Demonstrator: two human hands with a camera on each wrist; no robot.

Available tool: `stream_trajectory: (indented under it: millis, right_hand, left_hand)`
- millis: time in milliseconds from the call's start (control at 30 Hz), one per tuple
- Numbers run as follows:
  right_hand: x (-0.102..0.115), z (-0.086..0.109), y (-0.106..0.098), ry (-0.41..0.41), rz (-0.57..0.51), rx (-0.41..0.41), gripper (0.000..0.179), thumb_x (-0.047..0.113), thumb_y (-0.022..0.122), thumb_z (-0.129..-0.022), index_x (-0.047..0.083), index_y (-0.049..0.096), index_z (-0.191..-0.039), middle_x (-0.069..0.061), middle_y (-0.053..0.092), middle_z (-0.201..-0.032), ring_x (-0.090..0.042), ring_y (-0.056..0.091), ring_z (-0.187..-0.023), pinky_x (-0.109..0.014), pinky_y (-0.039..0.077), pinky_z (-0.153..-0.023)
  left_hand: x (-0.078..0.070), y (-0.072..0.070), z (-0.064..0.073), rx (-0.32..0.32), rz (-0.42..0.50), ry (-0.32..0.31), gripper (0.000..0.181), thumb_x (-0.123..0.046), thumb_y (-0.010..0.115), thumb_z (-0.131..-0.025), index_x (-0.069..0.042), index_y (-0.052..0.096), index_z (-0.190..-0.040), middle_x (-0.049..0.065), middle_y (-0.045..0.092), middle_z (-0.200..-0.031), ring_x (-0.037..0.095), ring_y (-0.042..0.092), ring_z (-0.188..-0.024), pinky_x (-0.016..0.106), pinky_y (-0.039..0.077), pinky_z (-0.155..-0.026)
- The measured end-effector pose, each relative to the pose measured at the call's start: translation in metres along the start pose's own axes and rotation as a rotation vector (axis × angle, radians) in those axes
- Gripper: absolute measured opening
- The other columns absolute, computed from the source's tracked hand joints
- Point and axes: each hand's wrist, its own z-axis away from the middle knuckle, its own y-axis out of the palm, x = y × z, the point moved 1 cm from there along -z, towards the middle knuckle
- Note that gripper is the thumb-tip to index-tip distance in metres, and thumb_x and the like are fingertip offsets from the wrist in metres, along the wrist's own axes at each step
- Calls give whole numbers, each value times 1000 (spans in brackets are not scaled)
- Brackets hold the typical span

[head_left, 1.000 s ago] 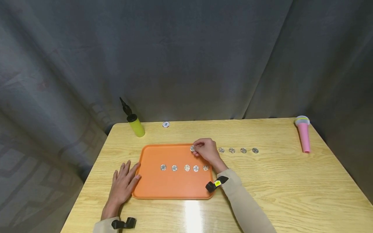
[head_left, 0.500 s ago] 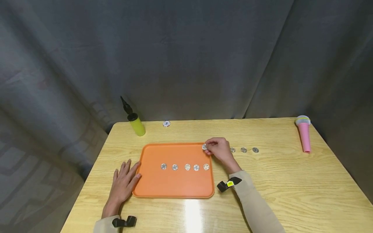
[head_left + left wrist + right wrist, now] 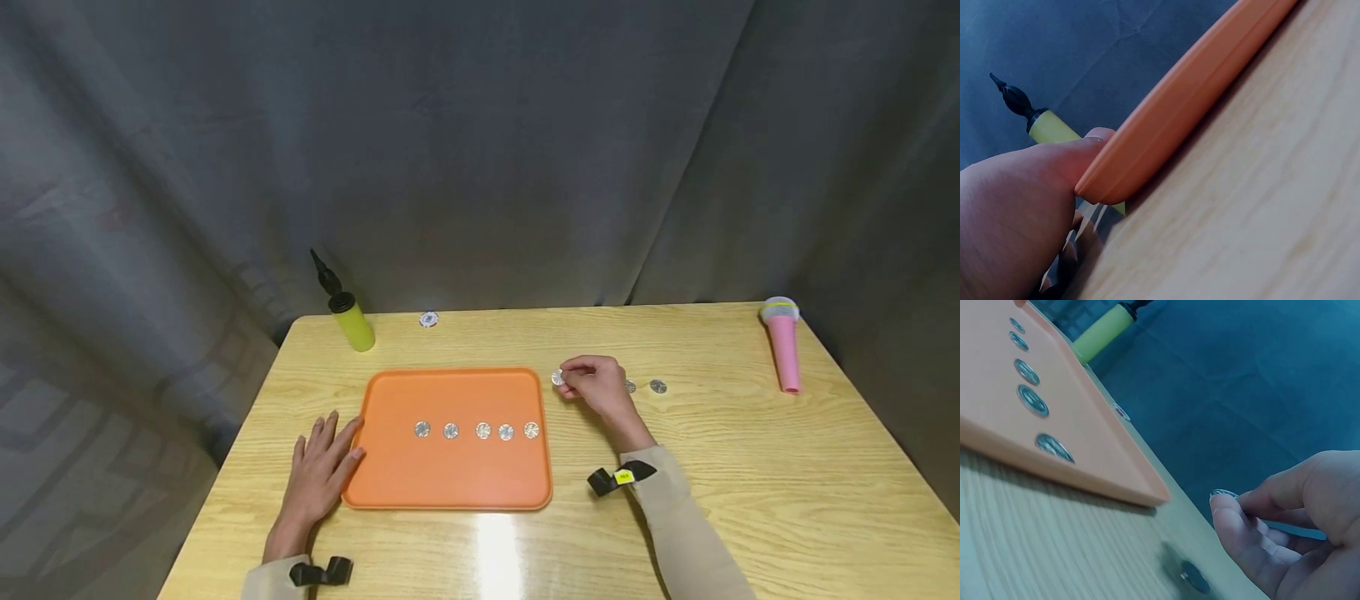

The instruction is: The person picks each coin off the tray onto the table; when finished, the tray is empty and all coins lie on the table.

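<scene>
An orange tray point(image 3: 442, 492) lies on the wooden table with a row of several silver coins point(image 3: 483, 431) on it. My left hand point(image 3: 317, 477) rests at the tray's left side, fingers spread and nearly straight. In the left wrist view its thumb point(image 3: 1079, 156) touches the tray's rim. Just beyond the tray's right edge, my right hand point(image 3: 597, 387) pinches another silver coin point(image 3: 557, 377) between thumb and fingers, held above the table. Below that hand, the right wrist view has a round coin point(image 3: 1195, 577) on the table. Two more coins point(image 3: 657, 387) show right of the hand, one partly covered.
A yellow-green hand pump point(image 3: 352, 323) with a black nozzle stands at the back left. A white patterned chip point(image 3: 429, 319) lies near the back edge. At the far right is a pink toy microphone point(image 3: 784, 350). Grey curtains point(image 3: 480, 167) hang behind the table.
My right hand has moved right, from over the tray's back right corner to past its right edge, still pinching the coin. The left hand and the coins on the tray stay in place.
</scene>
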Motion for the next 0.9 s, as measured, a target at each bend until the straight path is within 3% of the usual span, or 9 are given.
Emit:
stream_trajectory:
  millis: [167,367,900]
  right_hand:
    - [-2,2,-15,28,1,-11,24,-4,60,-93,-16,67,-112,-26,73,-92,-6,70,-65,-23,61,-64]
    - [-8,3,-32,33,43,-32,24,-2,61,-94,-15,67,-113,-14,74,-84,-5,71,-66,-23,61,-65]
    - [-12,7,-66,36,42,-72,29,0,60,-95,-18,62,-118,-5,74,-83,-1,70,-67,-21,61,-67]
  left_hand:
    - [0,0,0,10,0,-7,50,-35,53,-103,-20,48,-150,30,29,-160,56,20,-148,76,10,-112]
    - [-1,0,0,4,2,-3,49,-34,53,-103,-20,49,-150,30,30,-160,57,21,-148,76,11,-112]
    - [-3,-1,-1,15,-7,-12,50,-35,53,-103,-20,47,-151,29,30,-161,56,20,-149,75,10,-113]
